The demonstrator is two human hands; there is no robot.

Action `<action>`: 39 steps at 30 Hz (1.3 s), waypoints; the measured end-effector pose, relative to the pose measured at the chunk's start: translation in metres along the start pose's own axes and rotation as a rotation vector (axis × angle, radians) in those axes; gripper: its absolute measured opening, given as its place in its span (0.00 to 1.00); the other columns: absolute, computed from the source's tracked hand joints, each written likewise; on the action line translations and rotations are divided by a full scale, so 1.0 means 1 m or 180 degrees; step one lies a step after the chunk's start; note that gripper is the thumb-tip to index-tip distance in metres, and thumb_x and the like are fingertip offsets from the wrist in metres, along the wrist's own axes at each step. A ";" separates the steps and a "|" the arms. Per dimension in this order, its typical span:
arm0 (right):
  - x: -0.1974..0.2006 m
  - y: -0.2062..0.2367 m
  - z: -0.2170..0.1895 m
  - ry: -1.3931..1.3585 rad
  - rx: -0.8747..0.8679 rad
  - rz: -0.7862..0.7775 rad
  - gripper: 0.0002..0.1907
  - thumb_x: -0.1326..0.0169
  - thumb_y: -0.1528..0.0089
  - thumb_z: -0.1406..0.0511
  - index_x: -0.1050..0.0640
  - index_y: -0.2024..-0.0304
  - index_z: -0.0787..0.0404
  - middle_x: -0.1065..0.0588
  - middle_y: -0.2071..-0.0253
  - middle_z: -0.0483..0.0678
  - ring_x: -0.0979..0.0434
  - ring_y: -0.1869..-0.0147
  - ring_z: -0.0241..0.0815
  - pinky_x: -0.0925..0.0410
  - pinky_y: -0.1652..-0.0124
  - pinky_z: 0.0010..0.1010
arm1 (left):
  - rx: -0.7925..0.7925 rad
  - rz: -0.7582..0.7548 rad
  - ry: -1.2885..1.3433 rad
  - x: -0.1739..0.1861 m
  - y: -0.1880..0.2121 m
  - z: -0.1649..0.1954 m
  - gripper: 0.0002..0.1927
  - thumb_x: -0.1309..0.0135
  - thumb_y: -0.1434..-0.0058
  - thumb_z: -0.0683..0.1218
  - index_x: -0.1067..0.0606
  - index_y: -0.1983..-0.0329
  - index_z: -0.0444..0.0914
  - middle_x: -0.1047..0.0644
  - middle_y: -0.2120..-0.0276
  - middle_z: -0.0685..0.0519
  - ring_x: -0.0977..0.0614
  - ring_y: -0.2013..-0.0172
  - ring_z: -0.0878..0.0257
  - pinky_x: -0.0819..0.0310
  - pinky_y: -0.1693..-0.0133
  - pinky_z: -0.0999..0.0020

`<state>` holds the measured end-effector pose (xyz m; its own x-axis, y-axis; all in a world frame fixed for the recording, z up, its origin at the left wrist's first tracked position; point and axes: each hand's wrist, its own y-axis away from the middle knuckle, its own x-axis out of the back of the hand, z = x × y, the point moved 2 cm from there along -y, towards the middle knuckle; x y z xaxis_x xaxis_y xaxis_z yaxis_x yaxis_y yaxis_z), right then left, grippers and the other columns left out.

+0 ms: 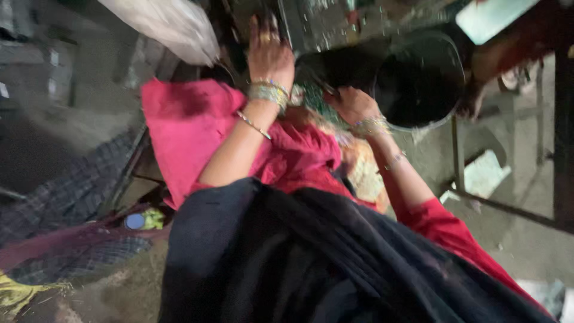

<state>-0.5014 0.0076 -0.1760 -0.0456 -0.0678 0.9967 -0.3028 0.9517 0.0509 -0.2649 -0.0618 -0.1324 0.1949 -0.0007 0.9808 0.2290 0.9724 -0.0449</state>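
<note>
The view is blurred. My left hand (270, 55), with rings and several bangles at the wrist, reaches forward with fingers stretched out toward a dark surface and holds nothing I can see. My right hand (353, 104) is closed around a thin dark handle (324, 88) next to a large round black pan (418, 81) with a pale metal rim. The pan is just right of that hand. Whether the handle belongs to the pan is unclear. Pink sleeves cover both arms, and a pink cloth (188, 122) lies under my left forearm.
A black cloth (299, 257) drapes over my lap. A white sack (173, 24) lies at the top left and checked fabric (72, 197) at the left, with a small blue lid (134, 221) beside it. Thin metal frame bars (459, 155) stand on the grey floor at the right.
</note>
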 end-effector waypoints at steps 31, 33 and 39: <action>0.024 -0.012 0.007 -0.0432 -0.0301 -0.0443 0.32 0.51 0.33 0.40 0.19 0.61 0.61 0.20 0.63 0.61 0.19 0.58 0.63 0.28 0.61 0.53 | 0.0124 0.0944 -0.0571 -0.026 -0.049 -0.017 0.19 0.54 0.35 0.48 0.19 0.49 0.35 0.23 0.45 0.43 0.29 0.39 0.51 0.43 0.35 0.49; 0.022 -0.009 0.006 -0.0363 -0.0411 -0.0448 0.31 0.51 0.33 0.40 0.19 0.62 0.60 0.20 0.64 0.60 0.19 0.59 0.62 0.27 0.62 0.52 | 0.0205 0.0815 -0.0320 -0.027 -0.058 -0.018 0.15 0.53 0.36 0.48 0.18 0.57 0.37 0.21 0.49 0.45 0.27 0.42 0.50 0.38 0.40 0.48; 0.001 0.014 -0.012 -0.0652 -0.0481 -0.0285 0.28 0.52 0.34 0.42 0.18 0.62 0.57 0.20 0.64 0.59 0.19 0.60 0.61 0.27 0.62 0.51 | 0.0210 0.1017 -0.0421 -0.022 -0.066 -0.024 0.11 0.51 0.37 0.46 0.18 0.65 0.40 0.18 0.59 0.46 0.21 0.52 0.50 0.30 0.51 0.50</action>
<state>-0.4943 0.0242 -0.1738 -0.2214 -0.1984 0.9548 -0.1693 0.9720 0.1627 -0.2618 -0.1311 -0.1558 0.1207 0.3322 0.9354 0.1133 0.9316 -0.3455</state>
